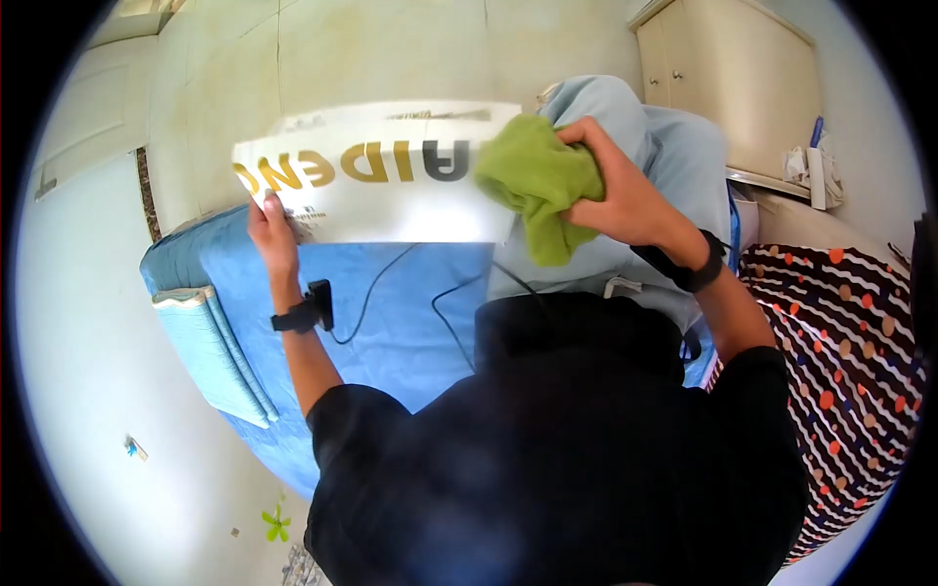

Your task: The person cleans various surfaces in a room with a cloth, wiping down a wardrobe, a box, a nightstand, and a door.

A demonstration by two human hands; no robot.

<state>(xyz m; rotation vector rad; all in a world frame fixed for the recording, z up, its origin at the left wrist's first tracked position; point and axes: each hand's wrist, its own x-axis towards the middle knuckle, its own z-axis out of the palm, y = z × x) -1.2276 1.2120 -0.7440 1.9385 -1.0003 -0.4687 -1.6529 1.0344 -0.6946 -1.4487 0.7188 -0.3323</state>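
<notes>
A long white box (pixel 391 210) with large gold and grey letters, upside down from here, is held up over the bed in the head view. My left hand (pixel 273 234) grips its lower left corner, the thumb lying on the printed face. In my right hand (pixel 620 195) is a bunched green cloth (pixel 537 176), closed between thumb and fingers. The cloth overlaps the box's right end and hides that part. Whether it presses on the box or only hangs in front, I cannot tell.
Below the box lies a blue bed sheet (pixel 391 342) with a black cable (pixel 363 303) across it. A folded light-blue cloth (pixel 210 356) lies at the left bed edge. On the right are a cream cabinet (pixel 733 88) and a dark patterned fabric (pixel 840 371).
</notes>
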